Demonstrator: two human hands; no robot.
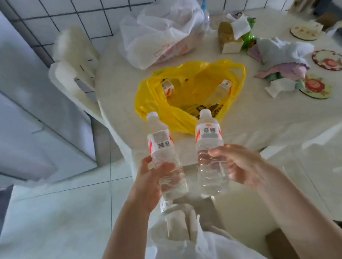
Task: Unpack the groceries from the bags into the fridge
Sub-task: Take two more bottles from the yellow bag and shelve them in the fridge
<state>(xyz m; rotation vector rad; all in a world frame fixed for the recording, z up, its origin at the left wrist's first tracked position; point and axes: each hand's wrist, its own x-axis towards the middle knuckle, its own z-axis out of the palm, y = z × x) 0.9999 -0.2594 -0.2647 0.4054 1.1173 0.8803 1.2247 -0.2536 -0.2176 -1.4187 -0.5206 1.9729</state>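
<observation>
On white table [118, 88]: yellow bag [185, 97], white bag [160, 28]; tiled floor [48, 218].

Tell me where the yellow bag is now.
In the head view, the yellow bag lies open on the table, between the white bag behind it and the two held bottles.

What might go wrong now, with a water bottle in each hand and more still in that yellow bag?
1. Both hands are full: the left hand and right hand each grip a bottle, so none is free for the fridge door.
2. Each clear bottle is gripped low and could tip or slip.
3. The yellow bag lies near the table edge; tugging may drag it off.
</observation>
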